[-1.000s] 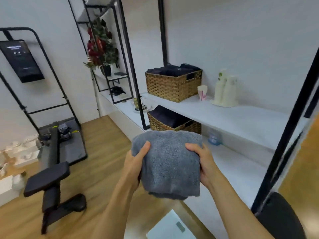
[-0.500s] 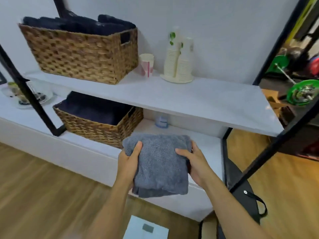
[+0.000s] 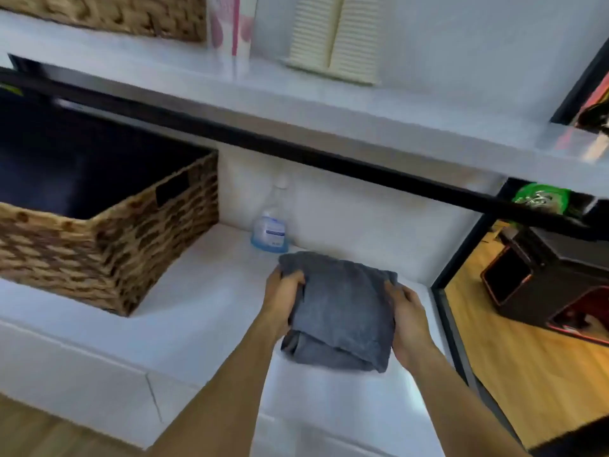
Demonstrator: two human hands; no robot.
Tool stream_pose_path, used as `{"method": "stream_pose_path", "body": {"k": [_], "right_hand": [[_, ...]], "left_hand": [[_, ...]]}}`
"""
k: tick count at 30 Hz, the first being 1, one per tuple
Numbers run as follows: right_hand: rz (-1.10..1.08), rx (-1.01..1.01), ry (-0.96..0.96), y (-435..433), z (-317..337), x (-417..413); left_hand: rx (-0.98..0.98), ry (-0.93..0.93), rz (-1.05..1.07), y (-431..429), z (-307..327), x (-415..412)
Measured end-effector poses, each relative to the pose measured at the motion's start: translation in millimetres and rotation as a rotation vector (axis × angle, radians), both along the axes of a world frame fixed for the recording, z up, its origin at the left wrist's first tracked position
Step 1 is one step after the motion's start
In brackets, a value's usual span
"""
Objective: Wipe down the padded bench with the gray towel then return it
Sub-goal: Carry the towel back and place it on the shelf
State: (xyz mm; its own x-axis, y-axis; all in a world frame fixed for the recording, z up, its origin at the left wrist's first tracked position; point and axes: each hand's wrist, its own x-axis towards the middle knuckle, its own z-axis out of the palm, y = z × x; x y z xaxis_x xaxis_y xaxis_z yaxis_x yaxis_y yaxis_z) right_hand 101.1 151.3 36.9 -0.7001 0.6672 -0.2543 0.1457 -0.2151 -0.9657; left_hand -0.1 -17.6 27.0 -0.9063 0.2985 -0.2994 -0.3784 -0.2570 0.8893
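Note:
A folded gray towel (image 3: pixel 342 311) is low over the white lower shelf (image 3: pixel 204 311), touching or nearly touching it. My left hand (image 3: pixel 283 298) grips its left edge and my right hand (image 3: pixel 408 321) grips its right edge. Both arms reach in under the upper shelf. The padded bench is out of view.
A wicker basket (image 3: pixel 108 255) of dark towels stands on the lower shelf to the left. A small blue bottle (image 3: pixel 271 232) sits just behind the towel. The upper shelf (image 3: pixel 329 120) with its black front bar runs overhead, carrying a cup, a cream stack and another basket. A black post (image 3: pixel 461 255) stands on the right.
I have turned from the room to the shelving and moved in close. The towel, held in both hands, has come down onto or just over the lower shelf.

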Motion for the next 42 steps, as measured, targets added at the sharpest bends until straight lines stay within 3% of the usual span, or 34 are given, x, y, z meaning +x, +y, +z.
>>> {"method": "stream_pose_path", "body": {"k": [7,11,14,17,20,22,24,27,30,32,38,42], "right_hand": [[-0.016,0.166,-0.035,67.5,-55.8,-71.5],[-0.037,0.374,-0.074,78.9,-71.2,-96.1],[0.011,0.718,-0.221,77.1,-71.3,-102.3],[0.079,0.893,-0.385,74.8,-71.5,-102.8],[0.099,1.057,-0.605,66.9,-69.2,-95.9],[0.081,1.221,-0.496,56.5,-63.6,-87.5],[0.22,1.249,-0.324,44.6,-60.4,-73.9],[0.456,1.325,-0.306,40.6,-66.0,-53.6],[0.338,1.469,-0.173,42.6,-65.2,-42.9],[0.258,1.438,-0.14,39.0,-62.3,-37.0],[0.409,1.394,-0.238,38.3,-74.2,-20.4],[0.461,1.537,-0.248,44.7,-79.7,-27.2]], "left_hand": [[-0.068,0.218,0.015,69.4,-65.0,-76.0],[-0.382,0.508,-0.002,78.9,-68.3,-106.6],[-0.615,0.874,-0.052,70.6,-73.6,-102.8],[-0.851,1.029,-0.315,61.1,-84.4,-84.3],[-0.942,1.151,-0.278,50.5,-86.4,-75.8],[-0.905,1.272,-0.21,43.6,-87.2,-75.5],[-0.892,1.399,-0.179,38.2,-87.5,-75.4],[-0.956,1.536,-0.121,37.6,-80.1,-70.7],[-1.057,1.583,-0.093,42.2,-68.9,-62.2],[-1.003,1.603,-0.104,40.8,-71.5,-49.3],[-0.948,1.552,-0.284,30.0,-90.5,-22.6],[-0.924,1.487,-0.36,32.1,-80.5,-46.8]]}}
